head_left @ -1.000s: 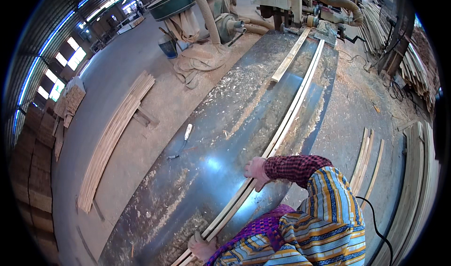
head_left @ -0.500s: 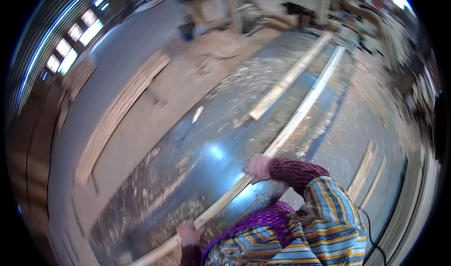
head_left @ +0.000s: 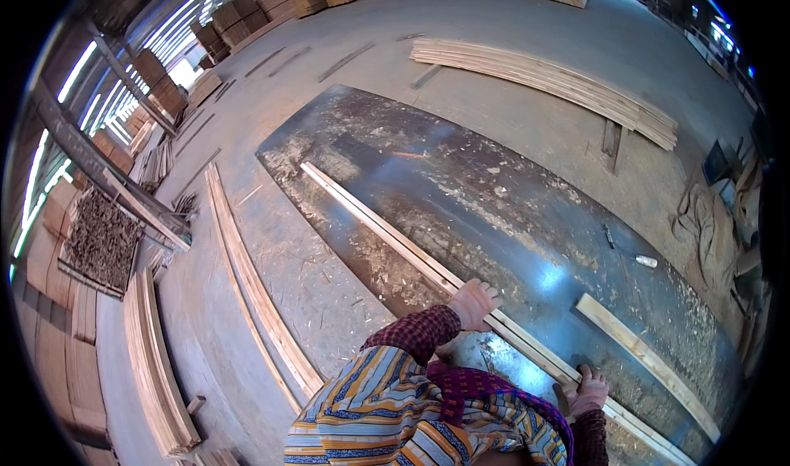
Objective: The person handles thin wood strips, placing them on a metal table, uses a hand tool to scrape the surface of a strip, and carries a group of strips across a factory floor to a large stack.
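Observation:
A long, narrow wooden board (head_left: 374, 221), with a dark line along its length, lies diagonally across the shavings-strewn worktable (head_left: 485, 219). My left hand (head_left: 475, 304) is closed over its middle, fingers reaching across the far edge. Farther along to the right, my right hand (head_left: 588, 390) grips the same board, thumb and fingers around its edges. Beyond the right hand a shorter plank (head_left: 650, 367) rests on the table, apart from the held board. A small tool with a white end (head_left: 646, 261) lies near the table's far right edge.
Stacked boards (head_left: 543, 79) lie on supports beyond the table. Loose long boards (head_left: 255, 285) and another board pile (head_left: 155, 367) lie on the floor to the left. A wooden post (head_left: 99, 157) stands at left, near a crate of offcuts (head_left: 100, 231). Lumber stacks line the back.
My view has swung left, bringing the table's other end and the lumber stacks into sight. Both hands are still on the board; the machines seen earlier are out of view.

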A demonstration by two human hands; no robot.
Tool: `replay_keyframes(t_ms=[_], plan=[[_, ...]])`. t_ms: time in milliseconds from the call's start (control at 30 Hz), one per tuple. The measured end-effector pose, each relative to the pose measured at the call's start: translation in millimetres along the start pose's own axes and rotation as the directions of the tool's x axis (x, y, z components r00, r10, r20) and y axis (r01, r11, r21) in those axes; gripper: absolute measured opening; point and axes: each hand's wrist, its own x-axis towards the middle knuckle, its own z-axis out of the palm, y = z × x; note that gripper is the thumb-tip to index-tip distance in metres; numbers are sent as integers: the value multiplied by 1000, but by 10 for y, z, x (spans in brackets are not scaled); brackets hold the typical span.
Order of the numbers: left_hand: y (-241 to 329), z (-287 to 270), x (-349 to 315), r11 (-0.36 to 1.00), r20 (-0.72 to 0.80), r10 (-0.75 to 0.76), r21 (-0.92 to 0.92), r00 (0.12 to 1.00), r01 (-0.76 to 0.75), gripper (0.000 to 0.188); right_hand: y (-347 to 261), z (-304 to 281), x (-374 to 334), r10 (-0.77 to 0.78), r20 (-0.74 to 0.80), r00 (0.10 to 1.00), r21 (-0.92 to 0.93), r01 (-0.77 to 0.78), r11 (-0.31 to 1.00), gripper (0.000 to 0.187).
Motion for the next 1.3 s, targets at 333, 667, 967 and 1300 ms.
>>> replay_keyframes(t_ms=[333, 667, 967, 1300], plan=[[161, 172, -195, 1000, -301, -8, -1, 954, 8, 92, 88, -70, 400, 123, 93, 988, 85, -131, 988, 81], [240, 327, -153, 989, 15, -74, -128, 997, 76, 43, -514, -85, 951, -67, 360, 931, 1, 72, 997, 64], [247, 362, -118, 993, 48, -70, -86, 996, 74, 41, -791, 16, 870, -417, 223, 881, 30, 421, 907, 27], [-66, 240, 45, 997, -233, -23, -82, 972, 4, 55, -50, 164, 345, -199, 19, 980, 406, 174, 897, 26]])
